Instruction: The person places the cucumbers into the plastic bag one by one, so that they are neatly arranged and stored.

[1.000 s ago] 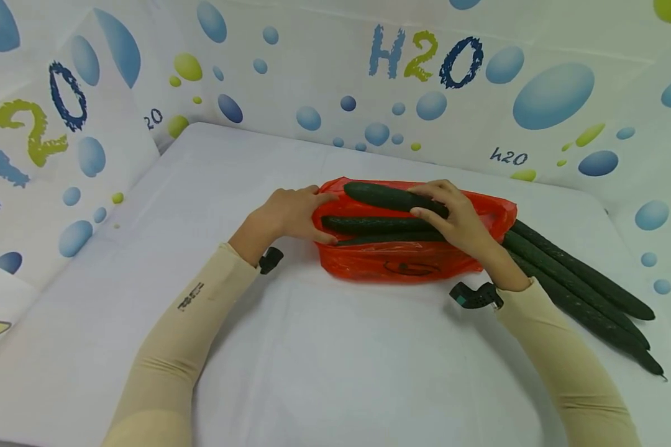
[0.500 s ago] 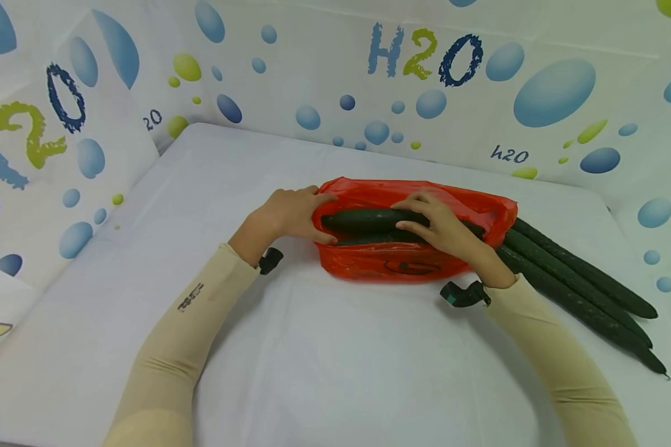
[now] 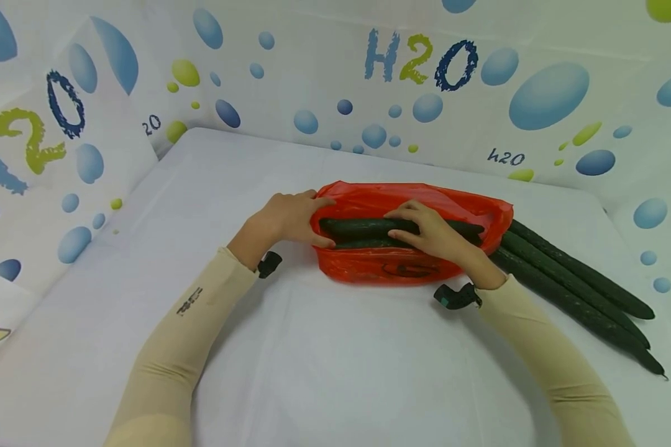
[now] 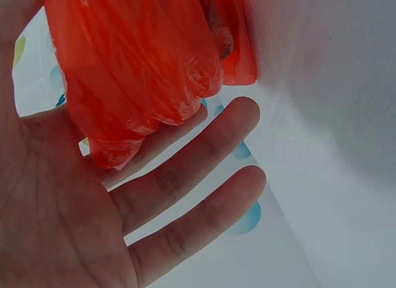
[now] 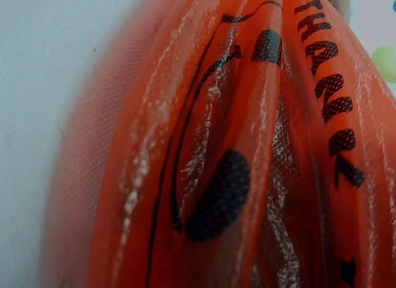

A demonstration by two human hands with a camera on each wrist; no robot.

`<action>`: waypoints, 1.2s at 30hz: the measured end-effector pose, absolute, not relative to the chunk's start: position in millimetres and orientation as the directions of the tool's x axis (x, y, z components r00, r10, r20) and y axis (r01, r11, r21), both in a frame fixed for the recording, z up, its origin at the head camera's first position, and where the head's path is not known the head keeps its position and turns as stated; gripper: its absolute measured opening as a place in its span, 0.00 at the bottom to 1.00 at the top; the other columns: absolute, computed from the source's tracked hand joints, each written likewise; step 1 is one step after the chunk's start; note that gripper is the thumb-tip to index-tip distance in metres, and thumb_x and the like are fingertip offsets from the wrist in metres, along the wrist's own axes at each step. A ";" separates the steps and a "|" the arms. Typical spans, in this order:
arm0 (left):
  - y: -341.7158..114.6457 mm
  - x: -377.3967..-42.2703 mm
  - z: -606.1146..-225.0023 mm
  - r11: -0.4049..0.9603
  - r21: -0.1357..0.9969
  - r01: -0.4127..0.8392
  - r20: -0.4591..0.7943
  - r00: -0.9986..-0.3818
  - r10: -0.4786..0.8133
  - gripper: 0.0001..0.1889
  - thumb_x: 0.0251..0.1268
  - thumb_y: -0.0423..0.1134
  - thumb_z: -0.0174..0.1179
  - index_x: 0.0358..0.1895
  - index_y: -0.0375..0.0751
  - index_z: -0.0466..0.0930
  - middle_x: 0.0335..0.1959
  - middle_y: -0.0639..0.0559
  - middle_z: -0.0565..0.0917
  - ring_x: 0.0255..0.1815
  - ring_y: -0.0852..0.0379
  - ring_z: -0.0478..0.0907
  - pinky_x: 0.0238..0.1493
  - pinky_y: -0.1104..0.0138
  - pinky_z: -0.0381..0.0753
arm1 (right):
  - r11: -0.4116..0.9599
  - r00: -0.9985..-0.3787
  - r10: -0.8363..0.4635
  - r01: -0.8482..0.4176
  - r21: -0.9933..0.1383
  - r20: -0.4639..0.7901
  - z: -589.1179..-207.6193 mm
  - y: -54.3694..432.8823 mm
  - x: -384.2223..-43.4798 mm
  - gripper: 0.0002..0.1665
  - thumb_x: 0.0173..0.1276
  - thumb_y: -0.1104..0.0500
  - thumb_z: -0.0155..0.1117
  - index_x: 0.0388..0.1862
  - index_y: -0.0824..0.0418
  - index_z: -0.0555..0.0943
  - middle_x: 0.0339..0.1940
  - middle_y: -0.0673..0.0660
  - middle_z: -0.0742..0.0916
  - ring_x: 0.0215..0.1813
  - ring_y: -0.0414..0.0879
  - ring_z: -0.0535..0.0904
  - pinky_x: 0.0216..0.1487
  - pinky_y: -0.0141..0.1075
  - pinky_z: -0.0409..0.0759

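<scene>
A red plastic bag (image 3: 358,268) lies on its side with its mouth spread, showing dark green cucumbers inside. My left hand (image 3: 289,216) is at the bag's left end, its thumb and index finger spread over the rim. In the left wrist view the other fingers (image 4: 207,207) of that hand stand straight, beside the red plastic. Inside the bag's mouth my right hand (image 3: 427,231) grips the upper cucumber (image 3: 358,226) round its middle. Below it, a lower cucumber (image 3: 369,244) is partly hidden by the front of the bag. The right wrist view shows only printed red plastic (image 5: 278,176) and the table, no fingers.
Three long cucumbers (image 3: 581,285) lie side by side on the white-covered table (image 3: 335,360), right of the bag, their far ends behind it. Behind the table hangs a white backdrop (image 3: 291,62) with blue and green drops.
My right hand has lowered the upper cucumber from above the bag's mouth onto those inside, moving left and toward me. My left hand has stayed at the bag's left end.
</scene>
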State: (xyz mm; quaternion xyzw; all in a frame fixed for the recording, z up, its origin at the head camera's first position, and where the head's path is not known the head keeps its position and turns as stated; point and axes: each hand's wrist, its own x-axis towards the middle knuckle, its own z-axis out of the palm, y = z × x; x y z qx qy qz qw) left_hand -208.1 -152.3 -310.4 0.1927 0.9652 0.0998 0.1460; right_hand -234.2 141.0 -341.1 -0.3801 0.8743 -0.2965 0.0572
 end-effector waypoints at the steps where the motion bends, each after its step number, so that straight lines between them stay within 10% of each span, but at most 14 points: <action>1: -152.3 -208.1 -310.4 0.906 0.249 0.343 -0.246 -0.882 0.402 0.47 0.52 0.63 0.66 0.75 0.50 0.60 0.69 0.39 0.67 0.64 0.41 0.70 0.60 0.43 0.73 | 0.540 -0.707 -0.697 -0.627 -0.561 0.118 -341.2 141.1 -234.3 0.23 0.67 0.60 0.66 0.59 0.66 0.79 0.51 0.63 0.79 0.53 0.54 0.75 0.54 0.49 0.79; 36: -151.9 -207.8 -310.5 0.905 0.235 0.355 -0.231 -0.884 0.407 0.46 0.53 0.63 0.65 0.74 0.49 0.62 0.69 0.39 0.67 0.64 0.40 0.71 0.60 0.43 0.73 | 0.418 -0.662 -0.685 -0.699 -0.580 0.304 -333.9 166.0 -221.0 0.17 0.61 0.68 0.69 0.50 0.64 0.83 0.49 0.59 0.79 0.54 0.51 0.73 0.52 0.49 0.77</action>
